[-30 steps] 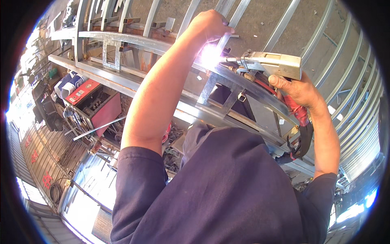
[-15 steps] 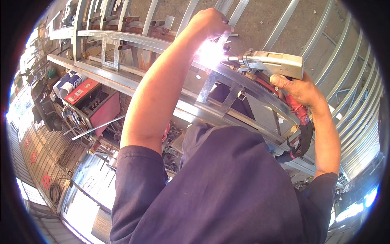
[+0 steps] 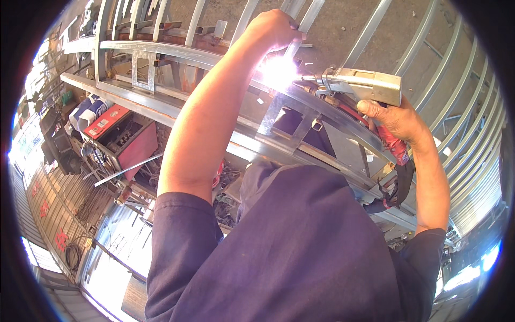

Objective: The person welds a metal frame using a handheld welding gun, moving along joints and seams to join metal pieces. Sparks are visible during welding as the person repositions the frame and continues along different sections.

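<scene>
My right hand point(image 3: 399, 121) is wrapped around a welding gun point(image 3: 365, 83) with a boxy, pale body and a red-wrapped cable point(image 3: 394, 144) below. Its nozzle points left at a blinding white-violet welding arc point(image 3: 278, 72) on a long metal rail point(image 3: 316, 107). Just above the arc, my left hand point(image 3: 276, 29) is closed at a flat silver metal bar point(image 3: 310, 19), with fingertips pressed to it. Glare hides the joint where bar and rail meet. Part of the left hand's grip is turned away from view.
Curved silver bars point(image 3: 418, 48) fan across the far right over a concrete floor. A lower metal beam point(image 3: 129, 97) runs in front of my body. On the left stands a red machine point(image 3: 120, 134) with an open side and a cloth on top. Coiled cable point(image 3: 72, 252) lies at lower left.
The arc stays lit at nearly the same spot. Both hands keep their places, and the view has shifted only very slightly.
</scene>
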The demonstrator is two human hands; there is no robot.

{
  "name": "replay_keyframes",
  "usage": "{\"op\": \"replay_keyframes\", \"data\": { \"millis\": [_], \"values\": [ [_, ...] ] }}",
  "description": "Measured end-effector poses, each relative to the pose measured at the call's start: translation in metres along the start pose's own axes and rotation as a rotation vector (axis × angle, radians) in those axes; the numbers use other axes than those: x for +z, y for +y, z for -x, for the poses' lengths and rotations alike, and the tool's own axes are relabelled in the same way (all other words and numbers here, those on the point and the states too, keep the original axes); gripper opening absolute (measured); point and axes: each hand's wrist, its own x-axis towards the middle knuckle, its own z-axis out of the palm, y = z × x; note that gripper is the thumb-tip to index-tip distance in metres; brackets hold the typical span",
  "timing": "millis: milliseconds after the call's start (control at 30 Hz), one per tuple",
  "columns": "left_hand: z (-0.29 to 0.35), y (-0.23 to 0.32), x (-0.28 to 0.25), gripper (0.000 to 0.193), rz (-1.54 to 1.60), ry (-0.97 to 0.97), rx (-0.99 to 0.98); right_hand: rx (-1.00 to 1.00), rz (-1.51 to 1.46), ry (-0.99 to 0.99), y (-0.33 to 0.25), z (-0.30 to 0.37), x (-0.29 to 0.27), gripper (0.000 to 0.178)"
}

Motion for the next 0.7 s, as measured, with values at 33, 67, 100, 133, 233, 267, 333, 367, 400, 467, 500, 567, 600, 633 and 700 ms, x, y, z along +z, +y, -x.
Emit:
{"op": "replay_keyframes", "data": {
  "millis": [33,67,100,133,233,267,333,367,400,467,500,567,600,633,700],
  "values": [
    [-0.001,-0.002,0.002,0.049,0.002,0.013,0.001,-0.008,-0.004,0.010,0.000,0.001,0.000,0.062],
    [-0.003,-0.004,0.004,0.046,0.004,0.025,0.002,-0.016,-0.008,0.020,0.001,0.001,0.001,0.061],
    [-0.003,-0.006,0.006,0.042,0.005,0.038,0.003,-0.025,-0.012,0.029,0.001,0.002,0.001,0.060],
    [-0.003,-0.007,0.008,0.043,-0.006,0.055,0.017,0.006,-0.009,0.051,0.001,0.004,0.000,0.059],
    [0.004,-0.005,0.007,0.045,-0.043,0.082,0.062,0.100,0.001,0.109,0.007,0.018,-0.015,0.053],
    [0.006,-0.003,0.004,0.047,-0.072,0.087,0.077,0.067,-0.029,0.105,0.009,0.025,-0.023,0.054],
    [0.010,0.004,0.002,0.052,-0.125,0.097,0.109,0.006,-0.086,0.100,0.015,0.041,-0.038,0.055],
    [0.014,0.009,0.006,0.052,-0.172,0.185,0.115,0.012,-0.094,0.095,0.023,0.048,-0.046,0.058],
    [0.018,0.015,0.015,0.052,-0.159,0.325,0.170,0.034,-0.091,0.095,0.030,0.055,-0.052,0.059],
    [0.022,0.039,0.039,0.052,-0.135,0.605,0.285,0.069,-0.092,0.101,0.044,0.070,-0.062,0.061],
    [0.025,0.051,0.050,0.049,-0.127,0.486,0.290,0.077,-0.092,0.102,0.049,0.075,-0.065,0.065],
    [0.026,0.072,0.073,0.050,-0.013,0.265,0.259,0.079,-0.099,0.103,0.054,0.079,-0.064,0.066],
    [0.026,0.078,0.082,0.050,-0.041,0.174,0.220,0.079,-0.102,0.102,0.055,0.080,-0.062,0.067],
    [0.024,0.080,0.087,0.055,0.011,0.131,0.211,0.099,-0.092,0.110,0.058,0.081,-0.063,0.067],
    [0.020,0.074,0.088,0.058,0.091,0.106,0.194,0.094,-0.073,0.096,0.056,0.079,-0.062,0.067]
  ]
}}
